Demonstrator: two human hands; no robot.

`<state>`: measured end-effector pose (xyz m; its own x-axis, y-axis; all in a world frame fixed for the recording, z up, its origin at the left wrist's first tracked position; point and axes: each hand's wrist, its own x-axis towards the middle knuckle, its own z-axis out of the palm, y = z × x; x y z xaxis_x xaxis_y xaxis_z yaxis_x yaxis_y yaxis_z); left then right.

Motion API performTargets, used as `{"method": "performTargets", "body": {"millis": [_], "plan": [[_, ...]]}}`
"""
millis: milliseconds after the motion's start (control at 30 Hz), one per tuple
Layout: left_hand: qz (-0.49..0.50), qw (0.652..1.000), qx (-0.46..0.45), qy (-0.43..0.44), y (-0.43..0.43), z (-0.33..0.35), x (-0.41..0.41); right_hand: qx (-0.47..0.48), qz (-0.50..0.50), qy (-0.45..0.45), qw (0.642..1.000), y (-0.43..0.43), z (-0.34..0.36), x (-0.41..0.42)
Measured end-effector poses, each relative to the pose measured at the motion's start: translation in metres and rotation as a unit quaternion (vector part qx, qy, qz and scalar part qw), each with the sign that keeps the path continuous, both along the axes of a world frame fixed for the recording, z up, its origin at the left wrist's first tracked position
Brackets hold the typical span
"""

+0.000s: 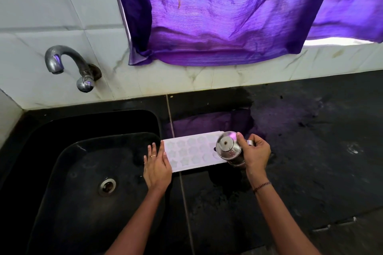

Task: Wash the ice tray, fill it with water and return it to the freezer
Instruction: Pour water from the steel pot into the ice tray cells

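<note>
A white ice tray [190, 152] with star-shaped cells lies flat on the black counter, just right of the sink. My left hand [156, 164] rests against the tray's left end with its fingers straight. My right hand [253, 152] grips the handle of a lidded steel jug [229, 148]. The jug is tilted over the tray's right end and hides the cells there. Whether water is coming out of the jug does not show.
A black sink [87, 172] with a steel drain [107, 186] fills the left side. A steel tap [68, 64] juts from the tiled wall above it. A purple curtain [228, 16] hangs over the wet black counter [310, 151], which stretches to the right.
</note>
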<state>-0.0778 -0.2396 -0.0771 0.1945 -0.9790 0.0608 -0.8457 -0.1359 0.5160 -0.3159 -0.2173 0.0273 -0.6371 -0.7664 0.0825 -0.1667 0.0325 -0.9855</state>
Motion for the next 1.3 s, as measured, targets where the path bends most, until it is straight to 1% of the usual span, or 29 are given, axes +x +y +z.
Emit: {"method": "performTargets", "body": {"millis": [200,433,867,1300], "plan": [[0.002,1.000,0.001,-0.003,0.000,0.001,0.000,0.001,-0.007,0.001,1.000,-0.001,0.000,-0.004],[0.003,1.000,0.005,-0.005,0.001,0.002,0.000,-0.014,-0.035,-0.034,0.999,0.001,-0.004,-0.008],[0.003,1.000,0.003,-0.006,0.002,0.001,0.000,0.014,-0.064,-0.012,0.998,0.001,-0.009,-0.021],[0.006,1.000,0.005,-0.002,0.001,0.001,-0.001,-0.003,-0.053,-0.027,0.998,0.003,-0.009,-0.021]]}}
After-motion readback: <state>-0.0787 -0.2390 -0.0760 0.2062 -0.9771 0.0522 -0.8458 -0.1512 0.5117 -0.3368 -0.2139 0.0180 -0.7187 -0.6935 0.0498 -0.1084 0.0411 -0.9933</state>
